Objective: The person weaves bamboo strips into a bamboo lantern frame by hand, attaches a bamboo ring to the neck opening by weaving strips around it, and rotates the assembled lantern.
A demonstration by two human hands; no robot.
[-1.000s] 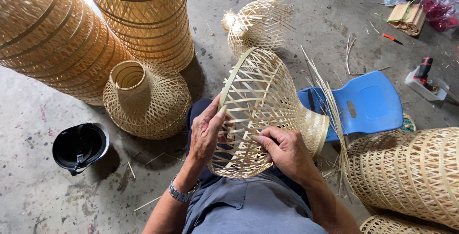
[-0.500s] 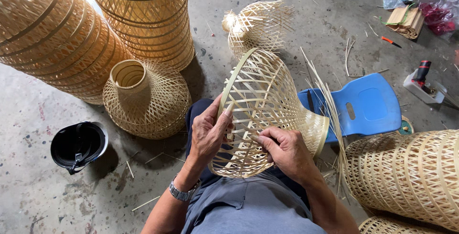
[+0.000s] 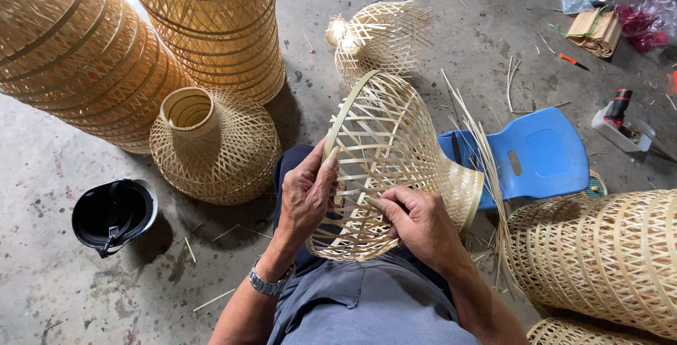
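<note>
A bell-shaped woven bamboo basket [image 3: 395,140] lies on its side across my lap, wide mouth towards me and narrow neck pointing right. My left hand [image 3: 307,193] grips the wide rim on its left side, thumb up along the rim band. My right hand [image 3: 416,221] presses on the open weave near the lower rim, fingers curled on the strips. A metal watch sits on my left wrist.
Tall stacks of woven baskets [image 3: 77,49] stand at the upper left, and one basket [image 3: 215,144] sits upside down beside them. An unfinished basket [image 3: 377,34] lies ahead. A blue plastic stool [image 3: 536,158], a black helmet [image 3: 113,214], more baskets [image 3: 606,260] and loose strips surround me.
My left hand has slid slightly up the rim and the basket has turned a little. My right hand stays on the weave.
</note>
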